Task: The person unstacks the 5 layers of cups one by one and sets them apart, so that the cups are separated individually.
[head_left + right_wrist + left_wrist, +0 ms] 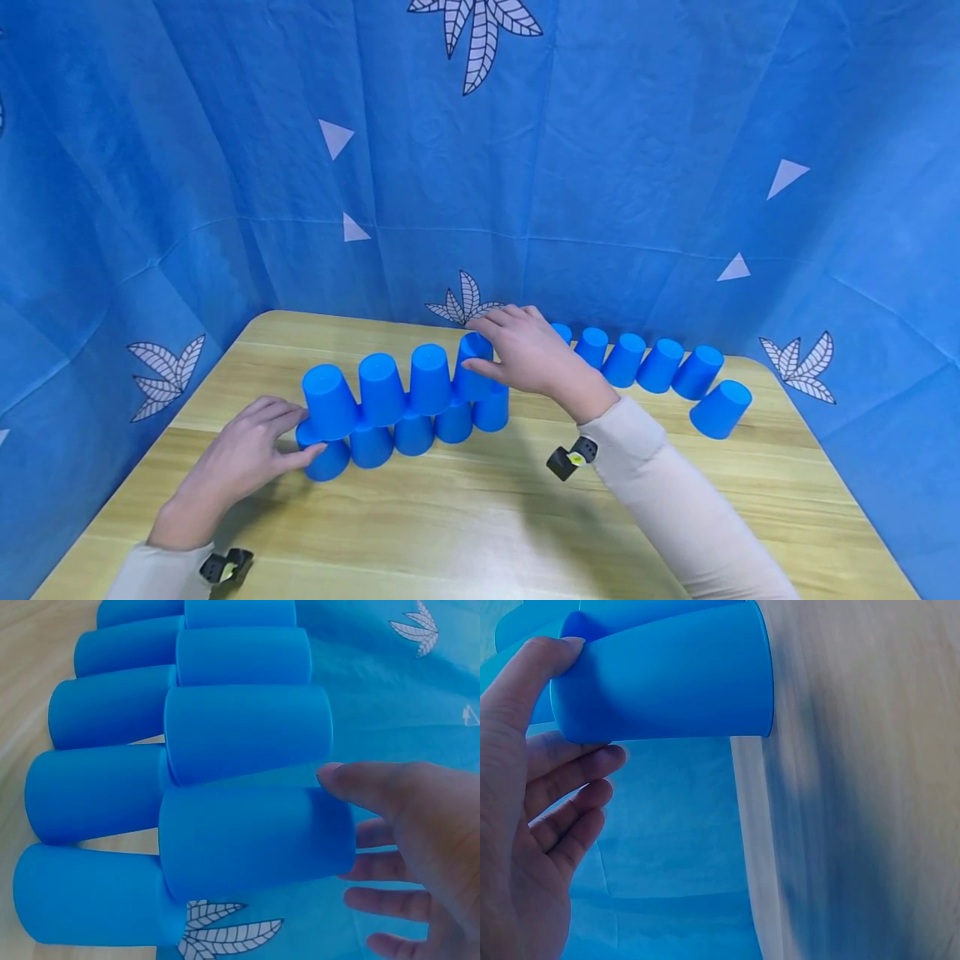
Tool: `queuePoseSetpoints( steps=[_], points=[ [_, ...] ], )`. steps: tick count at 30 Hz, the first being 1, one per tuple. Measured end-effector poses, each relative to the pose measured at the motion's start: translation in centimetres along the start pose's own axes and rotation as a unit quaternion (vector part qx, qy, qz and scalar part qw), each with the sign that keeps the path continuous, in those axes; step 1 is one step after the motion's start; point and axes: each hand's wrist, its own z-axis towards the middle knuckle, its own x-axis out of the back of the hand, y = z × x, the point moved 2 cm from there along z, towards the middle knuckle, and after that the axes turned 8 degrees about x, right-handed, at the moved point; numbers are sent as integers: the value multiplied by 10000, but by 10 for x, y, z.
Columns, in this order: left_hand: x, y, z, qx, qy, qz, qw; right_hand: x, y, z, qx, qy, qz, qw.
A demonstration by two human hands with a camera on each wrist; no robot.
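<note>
Several upside-down blue plastic cups stand in a row, with a second row of upside-down cups [382,392] stacked on them, each bridging two below. My left hand [243,450] holds the leftmost bottom cup [667,682] near its top, thumb on the near side and fingers at the far side. At the other end, my right hand [528,350] pinches the rightmost upper cup [255,840] by its narrow top between thumb and fingers. That cup rests across the two end cups beneath, one of which is the end bottom cup [97,896].
Further right along the back of the wooden table [480,517], more upside-down cups [661,367] stand in a line, partly hidden by my right arm. One tilted cup [721,410] is nearer than the rest. A blue curtain [600,167] surrounds the table's back and sides.
</note>
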Motion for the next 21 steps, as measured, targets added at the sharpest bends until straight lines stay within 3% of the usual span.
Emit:
queuePoseSetpoints(
  steps=[8, 21],
  points=[
    [-1, 0, 0, -28, -20, -9, 10000, -3, 0, 1, -52, -166, -14, 9998],
    [0, 1, 0, -144, 89, -19, 9999, 12, 3, -28, -320, 629, 288, 9971]
  ],
)
